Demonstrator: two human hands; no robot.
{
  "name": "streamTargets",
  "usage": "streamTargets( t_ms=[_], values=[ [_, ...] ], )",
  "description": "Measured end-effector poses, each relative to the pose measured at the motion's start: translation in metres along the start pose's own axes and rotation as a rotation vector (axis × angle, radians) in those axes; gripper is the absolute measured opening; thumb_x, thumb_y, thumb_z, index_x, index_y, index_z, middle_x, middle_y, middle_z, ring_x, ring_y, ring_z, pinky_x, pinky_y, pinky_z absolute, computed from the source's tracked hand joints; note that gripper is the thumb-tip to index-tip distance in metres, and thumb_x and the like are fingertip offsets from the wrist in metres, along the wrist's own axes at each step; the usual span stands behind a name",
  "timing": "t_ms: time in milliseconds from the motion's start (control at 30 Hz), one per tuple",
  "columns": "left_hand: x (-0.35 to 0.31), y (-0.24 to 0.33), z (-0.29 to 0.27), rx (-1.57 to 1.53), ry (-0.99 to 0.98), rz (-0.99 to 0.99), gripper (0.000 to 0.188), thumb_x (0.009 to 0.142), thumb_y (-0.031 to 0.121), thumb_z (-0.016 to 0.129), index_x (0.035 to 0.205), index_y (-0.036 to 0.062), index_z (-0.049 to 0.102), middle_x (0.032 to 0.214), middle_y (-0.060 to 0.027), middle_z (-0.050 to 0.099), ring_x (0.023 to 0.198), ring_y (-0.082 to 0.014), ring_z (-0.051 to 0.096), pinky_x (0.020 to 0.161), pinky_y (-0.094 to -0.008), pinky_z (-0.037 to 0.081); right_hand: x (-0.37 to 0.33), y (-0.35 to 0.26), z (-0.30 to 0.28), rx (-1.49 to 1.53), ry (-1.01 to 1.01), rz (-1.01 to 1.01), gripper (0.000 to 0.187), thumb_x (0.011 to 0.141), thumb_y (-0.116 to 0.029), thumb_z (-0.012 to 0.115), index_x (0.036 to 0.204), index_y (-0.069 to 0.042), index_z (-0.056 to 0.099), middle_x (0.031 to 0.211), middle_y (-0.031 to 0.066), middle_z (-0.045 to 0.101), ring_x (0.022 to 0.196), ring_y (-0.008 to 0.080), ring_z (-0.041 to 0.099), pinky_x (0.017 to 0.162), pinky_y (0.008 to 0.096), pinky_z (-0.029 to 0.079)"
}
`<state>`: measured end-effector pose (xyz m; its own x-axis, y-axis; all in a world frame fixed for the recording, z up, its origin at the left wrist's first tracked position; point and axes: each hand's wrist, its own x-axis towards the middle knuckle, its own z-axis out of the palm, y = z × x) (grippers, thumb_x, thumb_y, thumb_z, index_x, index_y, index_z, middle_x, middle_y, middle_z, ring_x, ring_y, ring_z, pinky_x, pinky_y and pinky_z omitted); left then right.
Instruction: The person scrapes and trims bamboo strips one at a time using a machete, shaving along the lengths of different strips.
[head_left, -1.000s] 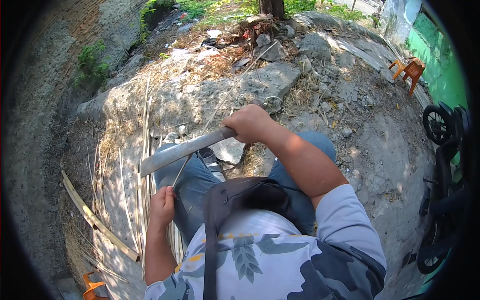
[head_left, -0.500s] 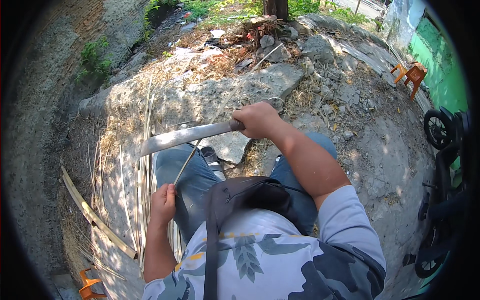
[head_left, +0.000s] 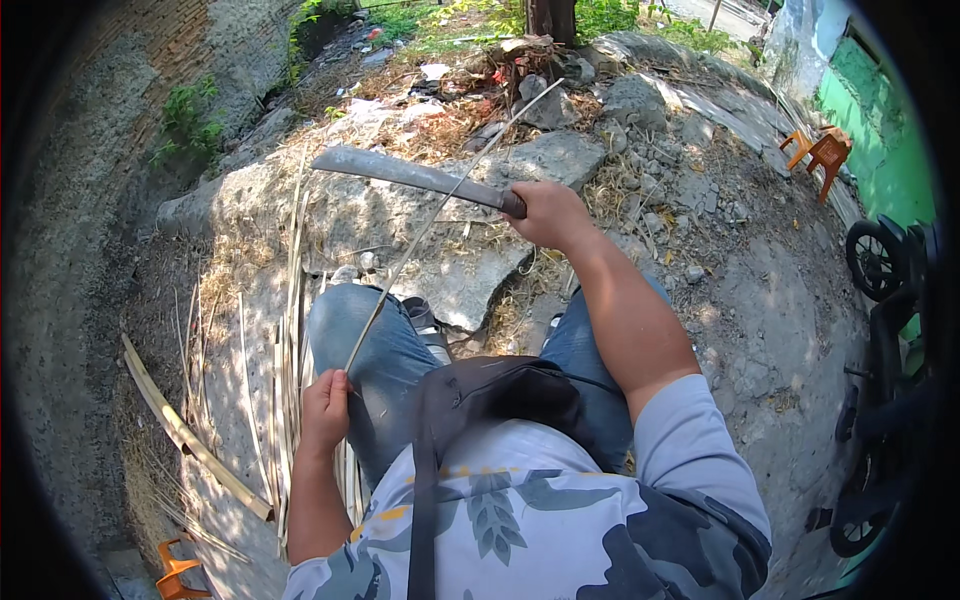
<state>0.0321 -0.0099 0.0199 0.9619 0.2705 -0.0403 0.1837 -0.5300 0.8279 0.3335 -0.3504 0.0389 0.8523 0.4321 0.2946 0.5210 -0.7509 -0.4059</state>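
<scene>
My right hand (head_left: 551, 214) is closed round the dark handle of a machete (head_left: 405, 169), whose broad steel blade points left over the concrete slab. In my left hand (head_left: 325, 405), beside my left knee, the near end of a long thin bamboo strip (head_left: 411, 248) is gripped between thumb and fingers. The strip slants away to the upper right and crosses the blade near its handle end. Whether the blade's edge touches the strip I cannot tell. Several pale bamboo strips (head_left: 289, 370) lie on the ground left of my left leg.
A split bamboo length (head_left: 190, 440) lies at the left by a rough wall (head_left: 60, 330). Broken concrete (head_left: 560, 160) and rubble are in front, with a tree trunk (head_left: 551, 18) beyond. An orange plastic chair (head_left: 829, 154) and a motorcycle (head_left: 885, 330) stand at the right.
My right hand has moved the machete farther away and slightly right, along the strip toward its far end. My left hand has stayed nearly still, holding the strip.
</scene>
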Motion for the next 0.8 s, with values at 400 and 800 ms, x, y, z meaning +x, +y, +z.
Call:
streamTargets(
  t_ms=[400, 800],
  values=[
    [-0.001, -0.007, -0.002, 0.019, -0.013, -0.046, 0.042, 0.107, 0.033, 0.047, 0.078, 0.0048, 0.059, 0.067, 0.0028, 0.049, 0.064, -0.0071, 0.044, 0.059, -0.0256, 0.035, -0.011, -0.066, 0.013, -0.147, -0.298, -0.466, 0.016, 0.076, -0.022, 0.070, 0.090, -0.015, 0.067, 0.081, 0.0081, 0.070, 0.082, 0.0293, 0.071, 0.072, 0.0448, 0.055],
    [0.004, -0.016, -0.004, -0.043, -0.034, -0.104, 0.041, 0.107, 0.031, 0.047, 0.080, 0.0040, 0.061, 0.069, -0.0007, 0.055, 0.066, -0.0095, 0.048, 0.061, -0.0282, 0.040, -0.002, 0.007, -0.011, -0.025, -0.004, 0.040, 0.022, 0.080, -0.031, 0.074, 0.090, -0.013, 0.068, 0.082, 0.0134, 0.069, 0.082, 0.0364, 0.068, 0.070, 0.0493, 0.053]
  ],
)
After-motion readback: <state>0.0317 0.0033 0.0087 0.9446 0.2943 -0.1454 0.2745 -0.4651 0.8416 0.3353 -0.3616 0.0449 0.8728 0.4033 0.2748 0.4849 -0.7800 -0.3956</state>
